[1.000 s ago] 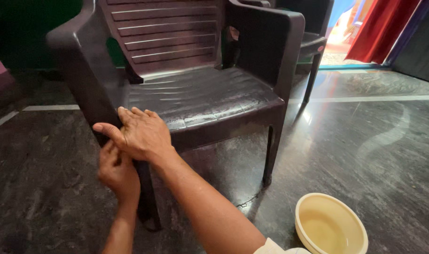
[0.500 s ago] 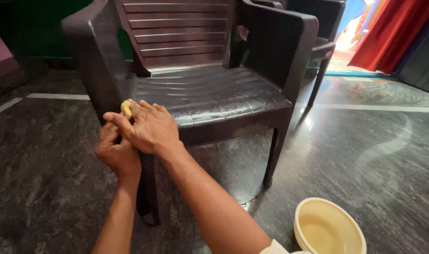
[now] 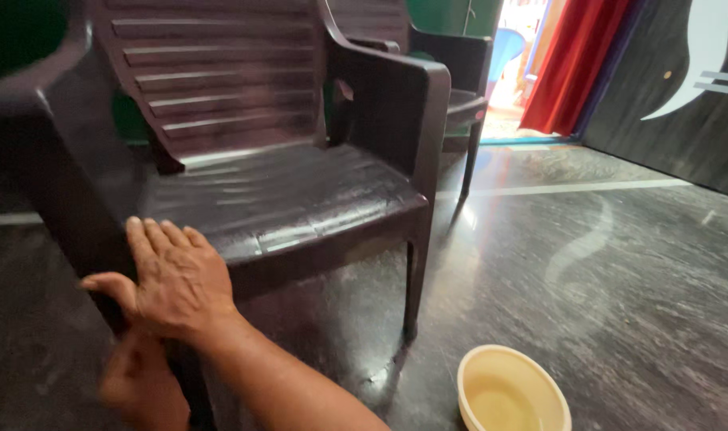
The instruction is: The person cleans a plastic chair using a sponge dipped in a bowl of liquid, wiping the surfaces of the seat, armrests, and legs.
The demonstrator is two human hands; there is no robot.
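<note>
A dark brown plastic armchair (image 3: 284, 199) stands in front of me on a dark polished floor. My right hand (image 3: 172, 283) lies flat against the seat's front left corner, fingers stretched upward and thumb out to the left. Nothing shows under its palm. My left hand (image 3: 140, 383) is blurred, just below the right one, by the chair's front left leg. I cannot tell whether it grips the leg.
A pale yellow basin (image 3: 511, 391) with some liquid sits on the floor at the lower right. A second dark chair (image 3: 455, 72) stands behind the first. A red curtain (image 3: 571, 64) hangs at the back right, beside a dark wall.
The view has moved closer and left. A small yellow thing that showed at my right hand's fingertips half a second ago is out of sight. My left hand has dropped lower.
</note>
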